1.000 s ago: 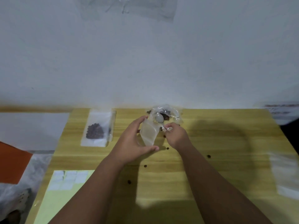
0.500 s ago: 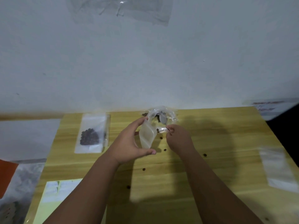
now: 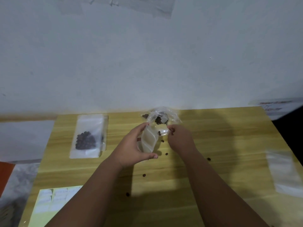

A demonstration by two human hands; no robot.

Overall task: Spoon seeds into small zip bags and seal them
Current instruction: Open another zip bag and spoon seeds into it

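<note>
The left hand (image 3: 132, 145) holds the small zip bag (image 3: 148, 141) just above the counter (image 3: 229, 145), its grip curled round the sides. The bag's long axis runs away from the person, and its mouth points toward the wall, tilted right. The right hand (image 3: 180, 140) has its grip pinched on what looks like a clear spoon (image 3: 164, 132) at that mouth, its outline too faint to trace, and both hands partly hide the crumpled seed bag (image 3: 162, 117) behind
</note>
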